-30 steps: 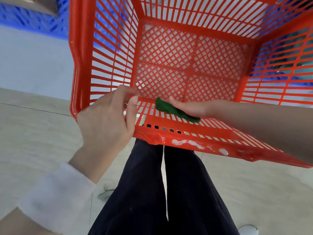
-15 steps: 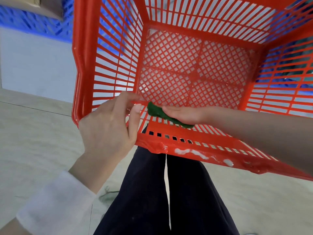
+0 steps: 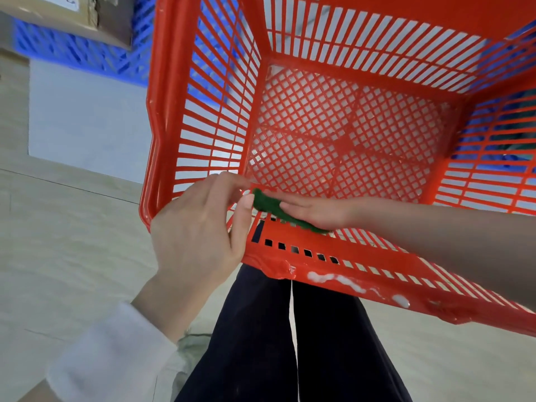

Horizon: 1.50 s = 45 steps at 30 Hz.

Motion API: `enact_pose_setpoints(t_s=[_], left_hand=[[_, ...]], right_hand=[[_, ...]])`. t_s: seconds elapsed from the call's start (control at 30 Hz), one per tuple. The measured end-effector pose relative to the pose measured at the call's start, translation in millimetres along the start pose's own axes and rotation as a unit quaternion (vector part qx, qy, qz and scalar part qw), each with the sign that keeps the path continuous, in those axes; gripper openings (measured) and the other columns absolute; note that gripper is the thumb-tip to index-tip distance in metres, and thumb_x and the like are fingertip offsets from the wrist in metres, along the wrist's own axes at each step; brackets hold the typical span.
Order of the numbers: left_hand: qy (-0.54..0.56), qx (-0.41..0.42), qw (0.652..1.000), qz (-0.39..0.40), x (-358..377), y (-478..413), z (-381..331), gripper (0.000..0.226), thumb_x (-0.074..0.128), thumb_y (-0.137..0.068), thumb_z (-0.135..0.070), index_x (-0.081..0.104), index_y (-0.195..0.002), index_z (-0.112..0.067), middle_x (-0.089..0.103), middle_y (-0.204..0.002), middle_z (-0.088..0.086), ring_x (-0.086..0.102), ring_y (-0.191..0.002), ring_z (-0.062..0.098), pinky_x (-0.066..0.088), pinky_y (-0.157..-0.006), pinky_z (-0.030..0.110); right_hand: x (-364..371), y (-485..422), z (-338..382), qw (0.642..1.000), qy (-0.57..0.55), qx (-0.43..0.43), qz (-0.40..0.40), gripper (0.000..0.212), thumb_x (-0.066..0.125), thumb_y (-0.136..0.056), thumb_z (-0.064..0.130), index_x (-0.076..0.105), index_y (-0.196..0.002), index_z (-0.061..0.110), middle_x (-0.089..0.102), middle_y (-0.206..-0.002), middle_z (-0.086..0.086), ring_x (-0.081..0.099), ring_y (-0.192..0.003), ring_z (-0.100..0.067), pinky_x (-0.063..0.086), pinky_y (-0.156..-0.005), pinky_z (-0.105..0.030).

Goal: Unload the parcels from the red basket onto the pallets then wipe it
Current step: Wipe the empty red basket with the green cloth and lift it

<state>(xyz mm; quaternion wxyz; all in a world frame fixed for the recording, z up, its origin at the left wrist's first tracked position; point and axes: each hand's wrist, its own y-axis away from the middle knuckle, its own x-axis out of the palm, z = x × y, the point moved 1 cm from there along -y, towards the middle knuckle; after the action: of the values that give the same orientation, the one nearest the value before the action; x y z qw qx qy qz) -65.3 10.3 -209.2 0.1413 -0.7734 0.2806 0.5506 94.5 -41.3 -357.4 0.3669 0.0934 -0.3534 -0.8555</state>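
Note:
The red basket (image 3: 348,140) fills the upper right of the head view, tilted toward me, with no parcels inside. My left hand (image 3: 200,236) grips its near left corner, thumb inside the rim. My right hand (image 3: 313,211) reaches in from the right and presses a green cloth (image 3: 269,206) flat against the inside of the near wall, close to my left thumb. White foam streaks (image 3: 342,281) lie along the outer near rim.
A blue pallet (image 3: 87,50) lies at the top left with a cardboard parcel (image 3: 72,15) on it. More blue shows through the basket's right wall. My dark trouser legs (image 3: 290,343) stand below the basket on a pale tiled floor (image 3: 58,242).
My right hand has slid the green cloth leftward along the near wall, toward my left thumb. The basket has shifted slightly in view; my left hand keeps its grip.

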Motion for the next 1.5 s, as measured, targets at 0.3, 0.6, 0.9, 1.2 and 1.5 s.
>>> enact_pose_setpoints(t_s=[0.3,0.6,0.9,1.2,1.5], left_hand=[[0.002,-0.003,1.000,-0.003,-0.7,-1.1,0.2,0.031,0.041,-0.092,-0.033,0.062,-0.095,-0.011,0.070,-0.078,0.002,0.066,-0.066,0.018,0.044,-0.058,0.022],[0.002,0.014,1.000,-0.024,5.0,1.2,2.8,0.019,0.049,-0.088,-0.031,0.054,-0.098,-0.015,0.070,-0.080,0.003,0.066,-0.067,0.017,0.044,-0.063,0.021],[0.002,-0.014,1.000,0.008,0.5,-0.7,0.9,0.027,0.041,-0.093,-0.034,0.060,-0.094,-0.015,0.069,-0.080,0.001,0.065,-0.069,0.019,0.041,-0.057,0.022],[-0.009,-0.028,1.000,-0.007,-2.6,-0.4,-0.2,0.036,0.033,-0.094,-0.039,0.059,-0.097,-0.015,0.063,-0.091,0.005,0.057,-0.088,0.025,0.036,-0.057,0.029],[-0.012,0.027,0.999,-0.025,-7.7,23.2,-9.1,0.038,0.032,-0.093,-0.036,0.061,-0.096,-0.011,0.066,-0.094,0.010,0.054,-0.091,0.033,0.038,-0.077,0.042]], right_hand=[[12.2,34.1,34.2,0.999,-0.040,-0.032,0.019,0.050,0.022,-0.098,0.046,0.016,-0.146,0.036,0.016,-0.155,0.014,0.014,-0.140,-0.003,0.009,-0.109,-0.016],[6.5,-18.0,20.2,0.998,0.054,0.018,-0.030,0.049,0.017,-0.102,0.031,0.013,-0.148,0.014,0.008,-0.158,-0.004,0.009,-0.145,-0.016,0.005,-0.115,-0.028],[10.2,29.2,64.4,0.998,-0.032,0.019,-0.043,0.041,0.030,-0.100,0.037,0.038,-0.138,0.026,0.049,-0.135,0.001,0.047,-0.119,-0.016,0.033,-0.105,-0.031],[4.0,96.8,84.3,0.949,-0.284,0.066,-0.121,0.035,0.039,-0.097,0.039,0.050,-0.128,0.026,0.060,-0.113,0.005,0.061,-0.097,-0.012,0.049,-0.085,-0.026],[27.4,224.6,77.0,0.863,-0.281,-0.058,-0.415,0.024,0.039,-0.098,0.027,0.063,-0.102,0.026,0.070,-0.091,0.010,0.065,-0.078,0.000,0.051,-0.072,-0.016]])
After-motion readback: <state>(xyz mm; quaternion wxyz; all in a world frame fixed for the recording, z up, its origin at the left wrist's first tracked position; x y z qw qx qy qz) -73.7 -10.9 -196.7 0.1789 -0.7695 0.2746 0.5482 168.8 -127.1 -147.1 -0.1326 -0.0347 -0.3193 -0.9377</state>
